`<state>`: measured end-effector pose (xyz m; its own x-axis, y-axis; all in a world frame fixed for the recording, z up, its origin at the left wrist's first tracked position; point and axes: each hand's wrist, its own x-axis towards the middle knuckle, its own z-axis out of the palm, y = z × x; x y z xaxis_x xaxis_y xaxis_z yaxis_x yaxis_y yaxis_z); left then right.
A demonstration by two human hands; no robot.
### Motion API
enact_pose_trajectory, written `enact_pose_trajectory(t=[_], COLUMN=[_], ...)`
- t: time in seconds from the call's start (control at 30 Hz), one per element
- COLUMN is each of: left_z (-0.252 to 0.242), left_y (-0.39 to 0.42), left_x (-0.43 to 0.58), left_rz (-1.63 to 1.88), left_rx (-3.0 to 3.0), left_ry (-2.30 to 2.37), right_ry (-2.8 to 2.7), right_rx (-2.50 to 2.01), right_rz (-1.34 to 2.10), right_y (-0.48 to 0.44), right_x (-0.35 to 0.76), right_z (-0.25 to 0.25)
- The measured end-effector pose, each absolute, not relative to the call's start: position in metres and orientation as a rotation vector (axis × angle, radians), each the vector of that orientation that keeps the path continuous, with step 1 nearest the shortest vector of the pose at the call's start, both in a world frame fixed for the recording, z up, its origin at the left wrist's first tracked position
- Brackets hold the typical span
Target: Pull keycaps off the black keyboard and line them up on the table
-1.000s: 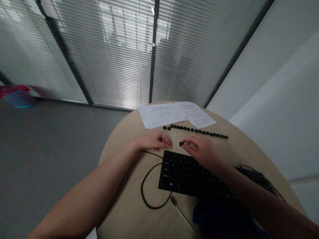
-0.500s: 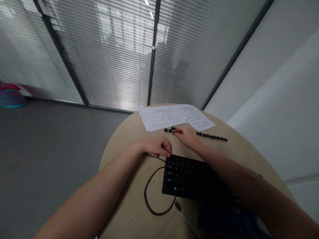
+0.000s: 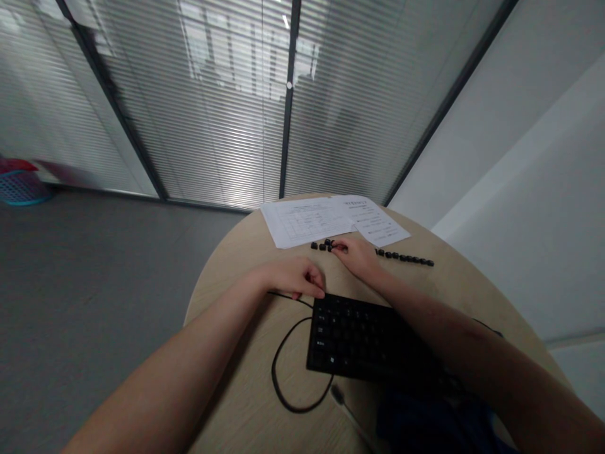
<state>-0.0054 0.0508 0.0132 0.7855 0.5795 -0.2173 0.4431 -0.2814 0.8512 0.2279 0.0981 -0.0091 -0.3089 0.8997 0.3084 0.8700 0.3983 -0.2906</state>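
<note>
A black keyboard (image 3: 359,337) lies on the round wooden table (image 3: 227,265), partly hidden under my right forearm. My left hand (image 3: 302,277) rests at its upper left corner, fingers curled, thumb and finger touching that corner. Beyond the keyboard runs a row of small black keycaps (image 3: 409,258). At the left part of this row, my right hand (image 3: 352,253) is closed in a pinch at a keycap; what sits between the fingertips is too small to make out. Several keycaps (image 3: 322,246) lie just left of those fingertips.
Printed sheets (image 3: 307,221) lie at the table's far edge. A black cable (image 3: 278,378) loops left of the keyboard, and a brush (image 3: 347,410) lies near the front. Dark blue cloth (image 3: 425,422) is at the bottom. A basket (image 3: 23,186) stands on the floor, far left.
The camera view has shifted slightly. Both hands stay in nearly the same places, at the keyboard corner and at the keycap row.
</note>
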Motion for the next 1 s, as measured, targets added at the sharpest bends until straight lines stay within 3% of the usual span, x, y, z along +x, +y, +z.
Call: enact_pose_trajectory(t=[0.27, 0.5, 0.8, 1.0], left_z=[0.012, 0.015, 0.027, 0.031], left_y=[0.053, 0.051, 0.04, 0.04], left_x=[-0.006, -0.001, 0.009, 0.009], left_rz=[0.164, 0.156, 0.219, 0.19], left_rx=[1.929, 1.955, 2.144, 2.108], left_ry=[0.795, 0.815, 0.817, 0.817], right_ry=[-2.022, -1.794, -2.049, -2.024], right_rx=[-1.264, -1.185, -1.189, -1.162], right_rz=[0.069, 0.442, 1.439, 1.357], right_y=[0.079, -0.001, -0.027, -0.026], right_x=[0.246, 0.285, 0.29, 0.284], right_z=[0.036, 0.073, 0.064, 0.053])
